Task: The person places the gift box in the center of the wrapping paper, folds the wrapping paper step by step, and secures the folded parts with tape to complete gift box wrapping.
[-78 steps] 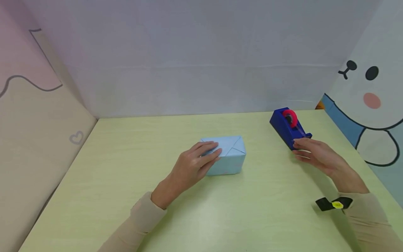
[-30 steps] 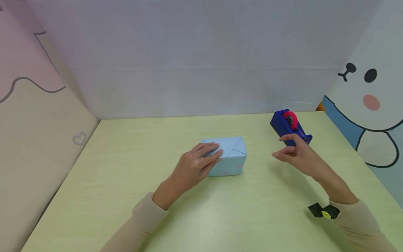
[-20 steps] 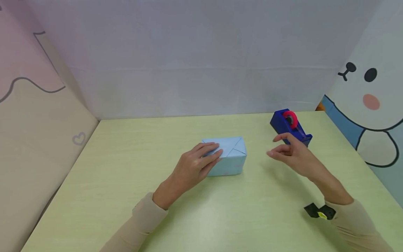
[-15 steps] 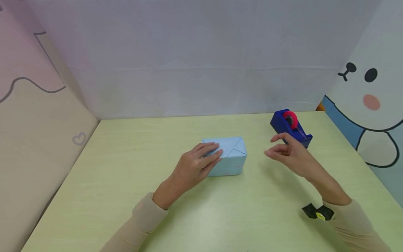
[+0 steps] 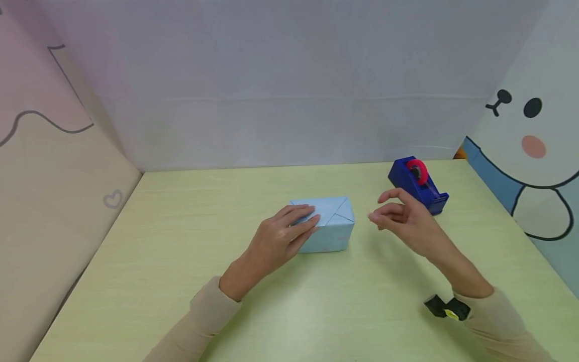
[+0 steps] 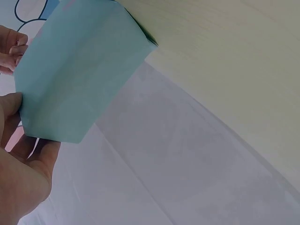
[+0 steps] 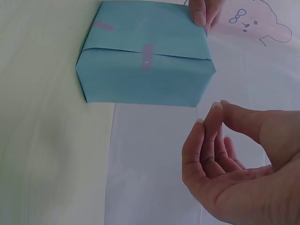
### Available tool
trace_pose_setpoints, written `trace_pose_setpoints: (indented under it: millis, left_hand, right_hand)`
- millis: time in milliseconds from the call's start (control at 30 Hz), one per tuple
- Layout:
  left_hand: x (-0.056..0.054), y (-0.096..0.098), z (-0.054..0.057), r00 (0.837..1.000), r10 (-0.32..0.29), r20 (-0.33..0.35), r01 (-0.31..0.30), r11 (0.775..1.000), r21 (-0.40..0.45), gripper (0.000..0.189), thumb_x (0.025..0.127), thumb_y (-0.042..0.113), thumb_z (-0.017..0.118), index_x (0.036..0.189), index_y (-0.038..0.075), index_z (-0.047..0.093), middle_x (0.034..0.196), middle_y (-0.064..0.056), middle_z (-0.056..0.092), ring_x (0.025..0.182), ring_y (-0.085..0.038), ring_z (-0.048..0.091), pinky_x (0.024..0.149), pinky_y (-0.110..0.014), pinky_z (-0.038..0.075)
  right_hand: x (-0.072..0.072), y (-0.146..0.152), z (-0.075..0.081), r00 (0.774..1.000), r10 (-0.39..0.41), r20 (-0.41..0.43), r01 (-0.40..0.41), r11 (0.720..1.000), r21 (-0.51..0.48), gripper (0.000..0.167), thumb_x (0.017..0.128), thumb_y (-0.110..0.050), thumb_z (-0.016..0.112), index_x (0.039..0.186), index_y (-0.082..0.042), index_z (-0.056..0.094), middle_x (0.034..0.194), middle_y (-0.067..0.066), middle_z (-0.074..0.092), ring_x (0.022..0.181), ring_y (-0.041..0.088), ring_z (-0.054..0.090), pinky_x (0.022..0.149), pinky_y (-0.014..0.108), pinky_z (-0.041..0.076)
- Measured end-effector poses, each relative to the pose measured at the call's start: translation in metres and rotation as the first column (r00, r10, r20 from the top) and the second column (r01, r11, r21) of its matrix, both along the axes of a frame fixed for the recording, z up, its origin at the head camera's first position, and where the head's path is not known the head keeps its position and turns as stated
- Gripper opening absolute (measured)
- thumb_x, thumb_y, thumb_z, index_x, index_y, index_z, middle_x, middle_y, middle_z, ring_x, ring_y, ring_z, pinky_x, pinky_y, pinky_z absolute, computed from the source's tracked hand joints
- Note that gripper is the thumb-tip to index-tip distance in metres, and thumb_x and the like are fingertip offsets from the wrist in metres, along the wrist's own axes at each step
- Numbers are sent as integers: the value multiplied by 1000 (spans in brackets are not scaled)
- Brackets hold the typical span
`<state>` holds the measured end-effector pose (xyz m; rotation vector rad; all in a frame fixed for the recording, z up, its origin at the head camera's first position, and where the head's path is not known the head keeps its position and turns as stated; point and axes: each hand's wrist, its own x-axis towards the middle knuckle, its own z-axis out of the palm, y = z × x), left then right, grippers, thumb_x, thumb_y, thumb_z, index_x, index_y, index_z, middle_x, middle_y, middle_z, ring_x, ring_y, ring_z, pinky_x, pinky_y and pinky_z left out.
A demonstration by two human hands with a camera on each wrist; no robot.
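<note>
A box wrapped in light blue paper (image 5: pixel 329 238) sits mid-table, folded flaps at its right end. My left hand (image 5: pixel 273 232) holds its left part, fingers over the top. Two short pink tape strips show on the paper in the right wrist view, one across the seam (image 7: pixel 147 57). My right hand (image 5: pixel 407 223) hovers just right of the box, in front of the blue tape dispenser (image 5: pixel 400 176). Thumb and a finger pinch together in the right wrist view; a faint pale bit at the fingertips looks like tape, barely visible.
The dispenser carries a red-pink roll (image 5: pixel 418 172) and stands at the back right of the pale yellow-green table (image 5: pixel 203 201). A grey-white sheet (image 5: pixel 280 100) rises behind. Cartoon-printed panels (image 5: pixel 534 120) flank both sides. A black wrist strap piece (image 5: pixel 447 307) sticks out from the right sleeve.
My right hand has left the front end of the tape dispenser and moved left toward the box, fingertips pinched. The left hand and the box have stayed in place.
</note>
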<state>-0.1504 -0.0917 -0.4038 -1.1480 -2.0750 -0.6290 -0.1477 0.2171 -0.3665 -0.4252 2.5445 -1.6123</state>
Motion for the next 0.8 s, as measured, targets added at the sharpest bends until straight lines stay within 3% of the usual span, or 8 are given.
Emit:
trace_pose_setpoints:
  millis: [200, 567, 800]
  left_hand:
    - [0, -1, 0, 1000, -6, 17, 6, 1000, -4, 28, 87, 10, 82, 114, 3, 79, 117, -14, 73, 109, -27, 69, 88, -34, 59]
    - [0, -6, 3, 999, -17, 45, 20, 998, -57, 34, 85, 11, 85, 118, 5, 77, 121, -14, 71, 112, -26, 68, 87, -34, 59]
    - [-1, -5, 2, 999, -7, 32, 9, 998, -55, 32, 86, 8, 84, 117, 5, 77, 120, -14, 72, 111, -27, 68, 89, -35, 59]
  right_hand:
    - [4, -10, 2, 1000, 3, -2, -3, 998, -58, 32, 102, -13, 66, 124, -1, 47, 99, 2, 76, 82, 21, 73, 80, 26, 59]
    - [13, -26, 8, 998, -25, 59, 34, 989, -146, 31, 102, -18, 66, 123, -5, 48, 105, 13, 73, 82, 24, 76, 87, 25, 57]
    - [17, -37, 6, 999, -15, 31, 21, 978, -208, 27, 101, -13, 66, 117, -1, 48, 108, 20, 73, 82, 24, 77, 80, 30, 61]
